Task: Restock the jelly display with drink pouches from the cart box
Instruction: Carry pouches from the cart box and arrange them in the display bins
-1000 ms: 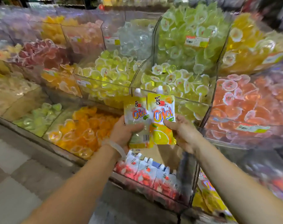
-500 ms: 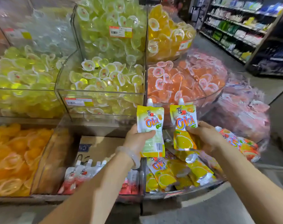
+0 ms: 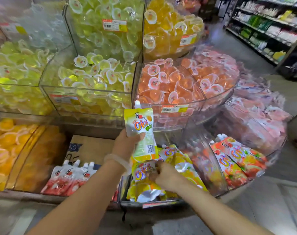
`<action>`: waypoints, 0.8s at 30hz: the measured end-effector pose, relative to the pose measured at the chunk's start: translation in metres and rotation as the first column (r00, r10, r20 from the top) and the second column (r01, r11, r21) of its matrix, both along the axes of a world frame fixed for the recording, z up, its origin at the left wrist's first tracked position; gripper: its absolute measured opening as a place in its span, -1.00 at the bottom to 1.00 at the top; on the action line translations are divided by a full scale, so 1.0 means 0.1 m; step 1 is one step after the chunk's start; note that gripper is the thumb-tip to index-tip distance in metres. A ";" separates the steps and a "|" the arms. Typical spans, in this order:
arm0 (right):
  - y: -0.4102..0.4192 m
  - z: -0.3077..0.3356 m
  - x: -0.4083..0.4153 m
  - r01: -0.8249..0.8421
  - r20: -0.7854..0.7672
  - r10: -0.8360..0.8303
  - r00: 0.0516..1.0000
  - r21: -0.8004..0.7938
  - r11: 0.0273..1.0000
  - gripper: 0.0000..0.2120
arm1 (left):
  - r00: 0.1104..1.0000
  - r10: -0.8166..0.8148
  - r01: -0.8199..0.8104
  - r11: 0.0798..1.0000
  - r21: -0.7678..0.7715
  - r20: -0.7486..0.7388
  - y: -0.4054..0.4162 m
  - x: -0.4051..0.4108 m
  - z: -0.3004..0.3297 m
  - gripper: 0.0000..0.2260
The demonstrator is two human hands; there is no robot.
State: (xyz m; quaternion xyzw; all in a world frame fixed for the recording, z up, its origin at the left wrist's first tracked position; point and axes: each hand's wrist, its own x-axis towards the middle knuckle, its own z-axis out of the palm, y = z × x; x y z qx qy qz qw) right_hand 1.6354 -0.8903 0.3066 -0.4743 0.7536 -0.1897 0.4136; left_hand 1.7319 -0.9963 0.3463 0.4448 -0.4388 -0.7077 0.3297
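My left hand (image 3: 127, 146) holds a yellow drink pouch (image 3: 141, 131) upright in front of the display, fingers and thumb clamped around its middle, its white cap pointing up toward the clear bin of pale green jelly cups (image 3: 93, 77). A pale bracelet (image 3: 117, 161) sits on that wrist.

My right hand (image 3: 166, 178) is down in the lower front bin (image 3: 163, 203), on the heap of yellow pouches (image 3: 181, 165) lying there. Its fingers are curled down onto a pouch (image 3: 141, 172) with orange lettering at the left of the heap; I cannot tell whether they pinch it or only press on it.

Just right of that bin, behind a clear curved divider (image 3: 210, 167), orange and red pouches (image 3: 237, 160) lie slanted in the next compartment. To the left, red and white pouches (image 3: 71, 177) stand in a row with their caps up, in front of a brown cardboard box (image 3: 91, 146). Further left is a bin of orange jelly cups (image 3: 5, 146). Above, a bin of peach jelly cups (image 3: 174, 85) sits beside the green ones, and store shelves (image 3: 266, 28) run along the aisle at upper right.
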 end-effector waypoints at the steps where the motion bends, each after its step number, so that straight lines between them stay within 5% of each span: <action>1: 0.01 0.01 -0.02 -0.053 -0.112 0.056 0.992 0.032 0.998 -0.86 | 1.000 0.011 -0.011 1.000 0.006 -0.006 0.03 0.00 0.00 -0.75; 3: 0.01 -0.01 -0.06 -0.136 -0.308 0.156 0.938 0.085 0.987 -0.62 | 1.000 0.008 -0.008 1.000 0.024 0.012 0.06 0.00 -0.01 -0.75; 7: -0.12 0.02 -0.41 -0.025 -0.506 -0.011 0.863 -0.065 0.998 -0.65 | 1.000 -0.011 0.011 1.000 0.026 0.017 0.08 0.02 -0.01 -0.71; 11: -0.10 -0.11 -0.72 -0.019 -0.517 0.094 0.851 0.149 0.989 -0.51 | 0.999 -0.041 0.041 0.999 0.016 0.024 0.07 0.04 -0.06 -0.62; 17: 0.03 -0.18 -0.72 0.008 -0.525 -0.015 0.851 -0.015 1.000 -0.64 | 0.993 -0.119 0.119 0.992 0.052 0.002 0.10 -0.01 -0.14 -0.46; 19: 0.01 -0.07 -0.71 0.216 -0.299 -0.269 0.916 -0.199 0.956 -0.71 | 0.988 -0.152 0.153 0.985 0.076 -0.020 0.11 -0.04 -0.16 -0.40; 20: 0.00 0.03 -0.69 0.372 -0.051 -0.393 0.918 -0.231 0.899 -0.71 | 0.987 -0.162 0.163 0.983 0.090 -0.016 0.11 -0.07 -0.17 -0.38; 22: -0.03 0.25 -0.65 0.536 0.473 -0.429 0.770 -0.114 0.836 -0.71 | 0.984 -0.177 0.179 0.977 0.115 -0.029 0.12 -0.13 -0.22 -0.34; 24: -0.04 0.37 -0.58 0.499 0.648 -0.338 0.682 -0.074 0.864 -0.79 | 0.984 -0.173 0.177 0.975 0.135 -0.040 0.18 -0.19 -0.21 -0.34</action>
